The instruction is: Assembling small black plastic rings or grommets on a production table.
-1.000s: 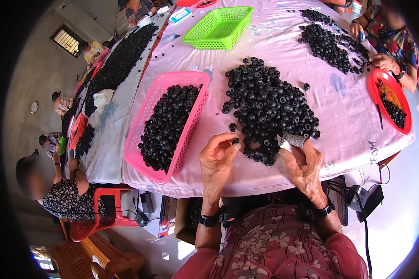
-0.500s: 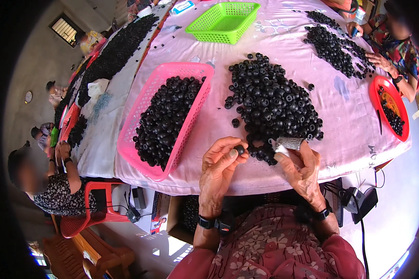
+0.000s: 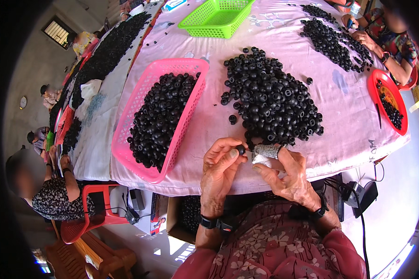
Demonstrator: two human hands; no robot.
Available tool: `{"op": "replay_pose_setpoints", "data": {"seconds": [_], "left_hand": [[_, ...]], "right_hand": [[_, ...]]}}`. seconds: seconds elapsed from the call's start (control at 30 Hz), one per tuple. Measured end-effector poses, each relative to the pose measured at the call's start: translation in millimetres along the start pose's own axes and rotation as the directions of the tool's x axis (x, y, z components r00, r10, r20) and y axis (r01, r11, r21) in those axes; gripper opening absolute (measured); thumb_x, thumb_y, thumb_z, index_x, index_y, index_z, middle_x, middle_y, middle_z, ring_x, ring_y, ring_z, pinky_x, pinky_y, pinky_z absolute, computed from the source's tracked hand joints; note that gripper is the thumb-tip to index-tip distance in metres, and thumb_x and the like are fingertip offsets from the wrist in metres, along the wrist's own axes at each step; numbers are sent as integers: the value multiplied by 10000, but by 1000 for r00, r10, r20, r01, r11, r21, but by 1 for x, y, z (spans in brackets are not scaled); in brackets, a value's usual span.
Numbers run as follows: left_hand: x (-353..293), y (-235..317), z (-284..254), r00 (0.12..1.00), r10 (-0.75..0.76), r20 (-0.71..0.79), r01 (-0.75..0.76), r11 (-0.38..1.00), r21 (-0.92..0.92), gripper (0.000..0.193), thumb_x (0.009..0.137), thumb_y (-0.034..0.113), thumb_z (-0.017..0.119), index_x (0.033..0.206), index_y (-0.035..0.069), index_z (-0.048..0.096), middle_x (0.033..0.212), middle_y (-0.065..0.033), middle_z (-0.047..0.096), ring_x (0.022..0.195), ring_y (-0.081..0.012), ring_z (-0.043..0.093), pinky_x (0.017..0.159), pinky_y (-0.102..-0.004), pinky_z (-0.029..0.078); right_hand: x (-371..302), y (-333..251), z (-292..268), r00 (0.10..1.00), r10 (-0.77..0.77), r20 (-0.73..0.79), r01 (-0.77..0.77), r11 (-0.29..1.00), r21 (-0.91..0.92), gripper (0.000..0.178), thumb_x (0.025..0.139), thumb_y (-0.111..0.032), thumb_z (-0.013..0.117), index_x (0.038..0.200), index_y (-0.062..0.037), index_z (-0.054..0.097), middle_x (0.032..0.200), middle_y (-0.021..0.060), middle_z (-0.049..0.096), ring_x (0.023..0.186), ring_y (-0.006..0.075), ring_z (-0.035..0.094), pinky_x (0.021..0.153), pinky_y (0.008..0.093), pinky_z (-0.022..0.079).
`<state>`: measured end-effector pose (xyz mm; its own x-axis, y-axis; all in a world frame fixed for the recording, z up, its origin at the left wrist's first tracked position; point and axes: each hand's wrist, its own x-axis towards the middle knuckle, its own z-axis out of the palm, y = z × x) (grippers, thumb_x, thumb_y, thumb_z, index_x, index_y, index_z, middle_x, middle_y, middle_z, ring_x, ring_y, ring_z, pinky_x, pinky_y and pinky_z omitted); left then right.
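Between the thumb and fingertips of my left hand (image 3: 219, 169) is pinched a small black round bead-like piece (image 3: 240, 149). My right hand (image 3: 292, 179) is close beside it on the right, fingers bent inward. A grey wrap (image 3: 267, 150) covers its index finger, and white material (image 3: 262, 161) shows between finger and thumb; whether a small tool is there I cannot make out. Just beyond both hands lies a heap of black round pieces (image 3: 272, 104), many with a hole. To its left, a pink basket (image 3: 119, 135) holds many more of them.
A green basket (image 3: 186, 31) stands at the far side of the pink cloth (image 3: 340, 139). At right, a red tray (image 3: 371, 86) holds some black pieces near another person's hands and a further heap (image 3: 328, 44). More people sit along the left table (image 3: 95, 149).
My right hand has moved left, bringing its wrapped finger close to the black piece. My left hand keeps its pinch. The view has shifted slightly.
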<state>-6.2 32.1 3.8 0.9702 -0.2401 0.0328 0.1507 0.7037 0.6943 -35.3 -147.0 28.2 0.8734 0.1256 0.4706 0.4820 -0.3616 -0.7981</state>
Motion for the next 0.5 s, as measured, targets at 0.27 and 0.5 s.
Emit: {"op": "replay_pose_setpoints", "data": {"seconds": [0.27, 0.5], "left_hand": [[0, -1, 1, 1000, -10, 10, 10, 1000, 11, 214, 914, 25, 631, 1123, -21, 624, 1074, -159, 640, 875, -149, 645, 807, -236, 548], [0, 0, 0, 1000, -4, 23, 4, 1000, 25, 219, 914, 36, 635, 1126, -22, 627, 1081, -164, 640, 891, -150, 642, 803, -232, 548]], "right_hand": [[-1, 2, 1, 1000, -31, 0, 31, 999, -28, 301, 796, -96, 762, 1009, 23, 587, 773, 174, 652, 611, 318, 666, 504, 363, 502], [-1, 1, 0, 1000, 15, 25, -15, 1000, -15, 313, 800, -112, 766, 1020, 16, 585, 780, 170, 657, 616, 292, 677, 496, 366, 498]]}}
